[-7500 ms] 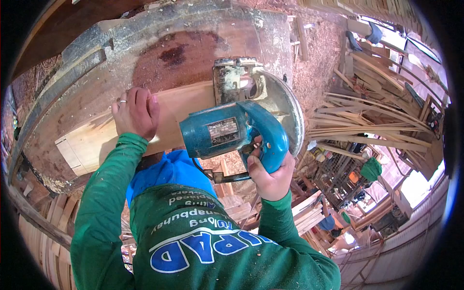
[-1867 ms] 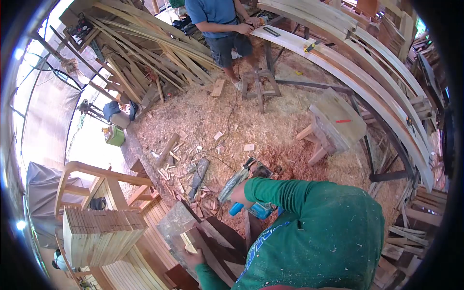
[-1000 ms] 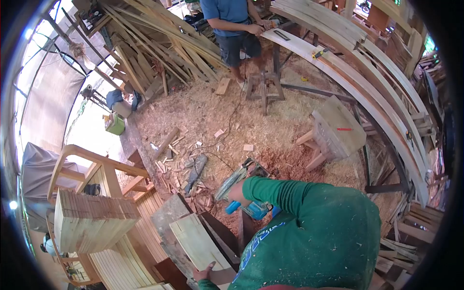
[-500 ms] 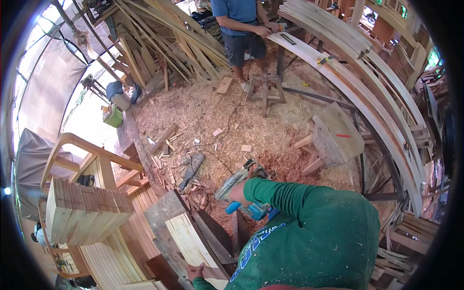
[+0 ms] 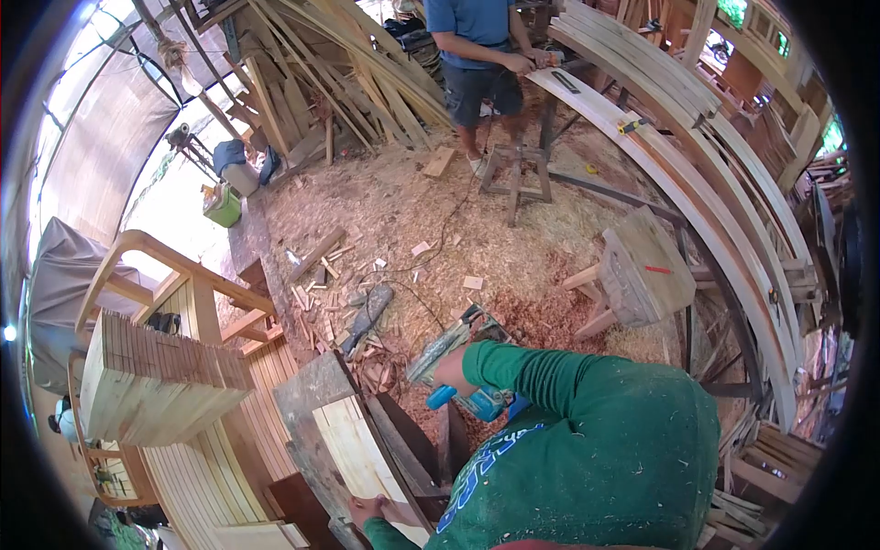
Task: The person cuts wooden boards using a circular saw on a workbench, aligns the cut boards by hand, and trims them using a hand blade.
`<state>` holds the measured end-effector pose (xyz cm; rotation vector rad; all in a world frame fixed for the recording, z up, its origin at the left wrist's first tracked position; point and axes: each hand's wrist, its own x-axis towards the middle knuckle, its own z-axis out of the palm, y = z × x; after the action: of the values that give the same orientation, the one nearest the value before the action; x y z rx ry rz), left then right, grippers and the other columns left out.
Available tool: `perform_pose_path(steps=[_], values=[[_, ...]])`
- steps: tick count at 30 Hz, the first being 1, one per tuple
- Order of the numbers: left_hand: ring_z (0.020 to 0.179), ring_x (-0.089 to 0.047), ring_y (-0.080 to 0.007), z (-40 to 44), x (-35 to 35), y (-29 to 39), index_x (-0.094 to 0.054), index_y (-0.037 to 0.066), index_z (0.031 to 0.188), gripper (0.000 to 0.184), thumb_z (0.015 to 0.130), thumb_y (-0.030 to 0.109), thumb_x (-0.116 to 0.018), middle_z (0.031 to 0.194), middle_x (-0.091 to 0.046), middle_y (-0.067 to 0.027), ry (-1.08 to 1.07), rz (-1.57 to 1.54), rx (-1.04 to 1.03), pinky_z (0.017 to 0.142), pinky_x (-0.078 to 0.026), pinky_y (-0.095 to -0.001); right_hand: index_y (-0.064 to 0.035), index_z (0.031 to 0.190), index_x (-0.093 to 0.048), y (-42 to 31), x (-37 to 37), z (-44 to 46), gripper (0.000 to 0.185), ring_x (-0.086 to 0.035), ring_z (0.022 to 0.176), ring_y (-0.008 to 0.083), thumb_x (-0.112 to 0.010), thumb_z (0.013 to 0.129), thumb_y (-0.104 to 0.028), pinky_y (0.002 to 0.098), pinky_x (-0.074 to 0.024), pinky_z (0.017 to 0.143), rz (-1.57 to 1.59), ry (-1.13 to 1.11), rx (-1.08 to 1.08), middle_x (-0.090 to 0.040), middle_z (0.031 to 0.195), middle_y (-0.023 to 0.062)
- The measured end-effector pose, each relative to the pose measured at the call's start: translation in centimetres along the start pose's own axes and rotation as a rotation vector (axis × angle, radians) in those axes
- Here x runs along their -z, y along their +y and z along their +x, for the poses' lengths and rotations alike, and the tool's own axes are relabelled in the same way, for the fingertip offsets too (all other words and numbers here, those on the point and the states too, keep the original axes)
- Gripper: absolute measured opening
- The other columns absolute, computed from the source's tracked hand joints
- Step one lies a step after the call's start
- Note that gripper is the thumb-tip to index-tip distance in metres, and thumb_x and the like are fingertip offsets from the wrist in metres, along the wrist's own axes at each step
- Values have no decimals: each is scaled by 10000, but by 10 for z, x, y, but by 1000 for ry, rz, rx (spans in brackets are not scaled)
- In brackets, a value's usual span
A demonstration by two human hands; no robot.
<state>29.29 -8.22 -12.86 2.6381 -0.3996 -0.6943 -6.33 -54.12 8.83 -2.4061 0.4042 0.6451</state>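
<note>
My left hand (image 5: 368, 510) is at the lower end of a pale wooden board (image 5: 353, 445), its fingers curled at the board's left edge. That board lies on a worn, dark work surface (image 5: 307, 392). In my right hand (image 5: 451, 369) is a blue power tool (image 5: 484, 403) with a silvery metal plate or guard; the tool looks like a circular saw. It is off to the right of the board, over the shavings, and apart from it. My green sleeve and torso hide part of the tool and the grip.
Beyond stands another person (image 5: 477, 55) beside long curved boards (image 5: 660, 151). A wooden stool (image 5: 646, 270) sits right of centre. A grey tool (image 5: 368, 316) and a cord lie among floor offcuts. Stacked slats (image 5: 165, 380) rest on a wooden bench at left.
My view has shifted slightly, so the background sits a little farther right and lower. Both hands keep nearly the same places on the board and the tool.
</note>
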Motion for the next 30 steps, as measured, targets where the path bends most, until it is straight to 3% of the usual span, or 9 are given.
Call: perform_pose_path(steps=[3, 4, 6, 10, 11, 12, 14, 18, 30], values=[[1229, -649, -333, -20, 6, 29, -579, 20, 1382, 838, 728, 415, -924, 1335, -668, -192, 117, 58, 39, 1076, -493, -403, -186, 1128, -741, -6, -3, 2, 379, -720, 929, 404, -688, 759, -113, 549, -563, 809, 22, 39, -10, -746, 972, 159], [1217, -653, -358, 12, -22, -20, -611, 20, 1344, 763, 799, 499, -846, 1309, -681, -203, 170, -270, -22, 1072, -495, -438, -194, 1143, -740, -5, -3, 1, 394, -720, 923, 404, -685, 761, -116, 546, -564, 810, 21, 38, -8, -745, 970, 160], [1132, -678, -369, 19, -27, -35, -634, 22, 1303, 685, 877, 542, -761, 1215, -706, -219, 271, 64, -15, 976, -540, -438, -175, 1158, -728, -10, 2, -5, 399, -720, 914, 405, -687, 764, -126, 542, -564, 804, 80, 124, 48, -740, 967, 171], [881, -713, -360, 38, -53, -53, -672, -8, 1066, 424, 982, 408, -671, 951, -727, -234, 391, -243, -63, 791, -560, -480, -111, 1251, -687, -23, 1, 2, 479, -725, 927, 418, -730, 776, -158, 497, -580, 799, 207, 303, 210, -738, 970, 227], [870, -721, -362, 40, -56, -46, -681, -5, 1036, 400, 985, 392, -671, 921, -731, -226, 459, -229, -35, 768, -559, -475, -111, 1269, -680, -37, 11, -1, 491, -725, 905, 423, -738, 785, -165, 476, -583, 787, 322, 246, 138, -738, 972, 230], [889, -727, -366, -12, 0, 64, -704, 0, 1024, 383, 978, 379, -671, 954, -737, -237, 394, -346, 198, 785, -561, -469, -112, 1288, -673, -53, 21, -3, 503, -725, 882, 429, -747, 794, -172, 455, -585, 775, 425, 194, 45, -739, 973, 233], [1030, -702, -426, 31, -45, 3, -739, 48, 1099, 459, 991, 456, -558, 1114, -736, -238, 416, -161, 383, 931, -538, -503, -80, 1280, -680, -66, 16, 7, 479, -729, 781, 344, -746, 809, -137, 396, -578, 752, 403, 255, 111, -738, 912, 201], [1133, -682, -426, -16, 9, 93, -746, 121, 1167, 538, 959, 495, -419, 1204, -726, -196, 343, 9, 592, 997, -525, -521, -31, 1211, -699, -92, 28, 19, 398, -686, 719, 221, -730, 817, -78, 350, -556, 741, 486, 206, 140, -720, 848, 148], [1047, -713, -417, -7, 9, 89, -760, 125, 1096, 498, 936, 467, -434, 1139, -744, -202, 339, -37, 607, 938, -543, -521, 5, 1118, -677, -128, -7, 98, 357, -566, 617, 102, -671, 1004, -333, 297, -472, 590, 596, 110, 95, -622, 695, 31]])
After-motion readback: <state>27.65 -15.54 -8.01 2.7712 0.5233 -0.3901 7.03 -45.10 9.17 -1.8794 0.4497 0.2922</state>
